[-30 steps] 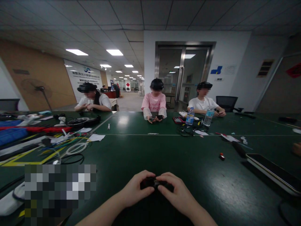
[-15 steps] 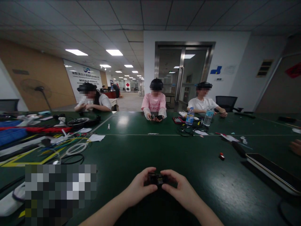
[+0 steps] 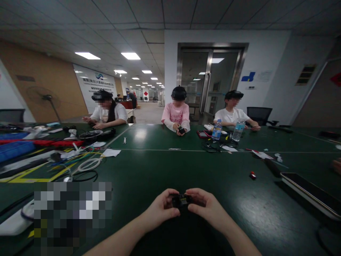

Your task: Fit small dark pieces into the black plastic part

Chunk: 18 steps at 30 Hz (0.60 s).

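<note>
Low in the middle of the head view, both my hands meet over the dark green table (image 3: 165,167). My left hand (image 3: 161,209) and my right hand (image 3: 207,209) pinch a small black part (image 3: 181,201) between thumbs and fingers, one on each side. The part is dark with a few small lighter spots; its detail is too small to make out. Both hands are closed round it, just above the table top.
Three people with headsets sit across the table, each handling small items. Cables, white tubing (image 3: 89,165) and blue bins (image 3: 13,149) crowd the left. Two water bottles (image 3: 217,129) stand far ahead. A small red piece (image 3: 252,175) and a flat dark panel (image 3: 309,193) lie to the right.
My hands stay together on the small black part and have turned it slightly, showing more of its face. The view has shifted a little. The person in pink has lowered their hands.
</note>
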Available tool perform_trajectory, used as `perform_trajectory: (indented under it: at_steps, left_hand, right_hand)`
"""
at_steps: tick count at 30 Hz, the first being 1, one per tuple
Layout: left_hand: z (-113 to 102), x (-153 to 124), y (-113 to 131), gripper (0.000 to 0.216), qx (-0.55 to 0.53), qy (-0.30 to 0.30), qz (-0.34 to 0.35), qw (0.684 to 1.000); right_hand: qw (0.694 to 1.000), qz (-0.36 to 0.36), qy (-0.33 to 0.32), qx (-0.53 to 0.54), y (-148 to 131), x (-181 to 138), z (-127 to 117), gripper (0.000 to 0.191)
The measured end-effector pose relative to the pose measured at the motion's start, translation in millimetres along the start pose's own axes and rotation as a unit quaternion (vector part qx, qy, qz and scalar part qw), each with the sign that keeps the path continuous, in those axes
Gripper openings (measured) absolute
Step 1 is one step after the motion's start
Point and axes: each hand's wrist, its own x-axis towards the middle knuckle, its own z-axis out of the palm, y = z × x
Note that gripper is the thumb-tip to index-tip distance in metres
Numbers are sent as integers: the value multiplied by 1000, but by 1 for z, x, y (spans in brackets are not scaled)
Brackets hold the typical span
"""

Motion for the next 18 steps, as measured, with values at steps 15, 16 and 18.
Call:
perform_trajectory:
  at_steps: [15,16,18]
  left_hand:
    - [0,0,1,45,29,-12,-8,999]
    - [0,0,2,45,30,-12,-7,999]
    - [0,0,2,45,32,-9,-7,999]
  right_hand:
    - [999,3,-8,-32,8,1,-1,38]
    - [999,6,-8,-39,7,1,-1,38]
    - [999,12,-11,-51,6,0,0,38]
